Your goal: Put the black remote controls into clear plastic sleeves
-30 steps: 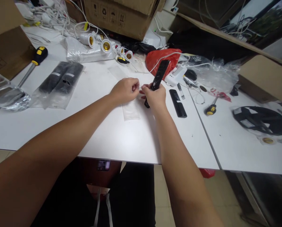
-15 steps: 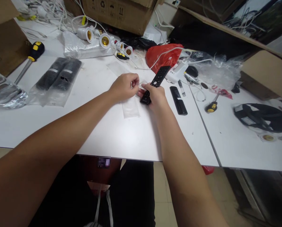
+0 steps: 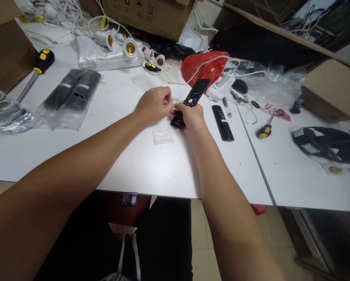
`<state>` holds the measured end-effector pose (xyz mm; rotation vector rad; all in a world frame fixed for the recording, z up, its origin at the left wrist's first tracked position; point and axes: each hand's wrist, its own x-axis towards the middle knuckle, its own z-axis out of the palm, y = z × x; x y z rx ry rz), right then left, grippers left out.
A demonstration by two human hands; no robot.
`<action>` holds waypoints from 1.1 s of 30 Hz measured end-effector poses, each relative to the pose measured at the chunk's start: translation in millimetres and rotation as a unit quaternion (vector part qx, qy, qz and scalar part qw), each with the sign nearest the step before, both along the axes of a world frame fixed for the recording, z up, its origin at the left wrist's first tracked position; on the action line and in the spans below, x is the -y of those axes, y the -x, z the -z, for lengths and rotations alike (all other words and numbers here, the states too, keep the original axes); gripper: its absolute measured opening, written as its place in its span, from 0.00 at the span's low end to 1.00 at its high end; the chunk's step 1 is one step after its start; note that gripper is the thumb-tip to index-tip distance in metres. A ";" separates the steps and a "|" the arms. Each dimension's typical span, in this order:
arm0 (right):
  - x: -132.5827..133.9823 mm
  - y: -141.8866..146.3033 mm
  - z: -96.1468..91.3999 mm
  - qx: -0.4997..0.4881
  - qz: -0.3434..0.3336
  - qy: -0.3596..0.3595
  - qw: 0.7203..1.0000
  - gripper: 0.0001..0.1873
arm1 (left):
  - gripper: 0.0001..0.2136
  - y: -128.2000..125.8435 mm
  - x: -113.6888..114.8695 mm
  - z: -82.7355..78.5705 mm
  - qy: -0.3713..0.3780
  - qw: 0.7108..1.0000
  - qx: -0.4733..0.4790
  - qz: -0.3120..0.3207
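Observation:
My right hand (image 3: 192,117) grips a black remote control (image 3: 195,93) by its lower half, buttons up, its top end pointing away to the right. My left hand (image 3: 155,104) is closed at the mouth of a small clear plastic bag (image 3: 162,133) that lies flat on the white table (image 3: 140,164), its fingertips touching the right hand's. The remote's lower end rests at the bag's upper edge.
A second black remote (image 3: 222,123) lies right of my hand. Two bagged remotes (image 3: 72,91) sit at left, near a yellow-black screwdriver (image 3: 37,70). Lamp sockets (image 3: 130,47), a red bag (image 3: 204,66), a small screwdriver (image 3: 264,130), a black tape roll (image 3: 327,144) and cardboard boxes (image 3: 330,89) crowd the back.
The remote has tipped from standing steeply to lying lower, buttons facing up, and its lower end has come down to the bag's mouth. Both hands stayed close together.

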<state>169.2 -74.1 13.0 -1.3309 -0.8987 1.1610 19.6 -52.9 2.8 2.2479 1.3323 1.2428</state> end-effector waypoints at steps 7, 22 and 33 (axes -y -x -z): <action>2.9 6.8 1.1 0.026 0.001 -0.028 0.999 0.12 | 0.03 -4.4 2.5 1.0 0.026 0.997 0.002 -0.073; 1.6 8.4 -1.5 0.013 0.032 -0.007 0.999 0.12 | 0.08 -6.7 4.9 2.3 0.078 0.995 0.005 -0.061; 11.3 -10.0 -16.1 0.032 -0.098 0.027 0.994 0.21 | 0.06 1.8 -2.0 3.8 0.033 0.998 0.041 -0.028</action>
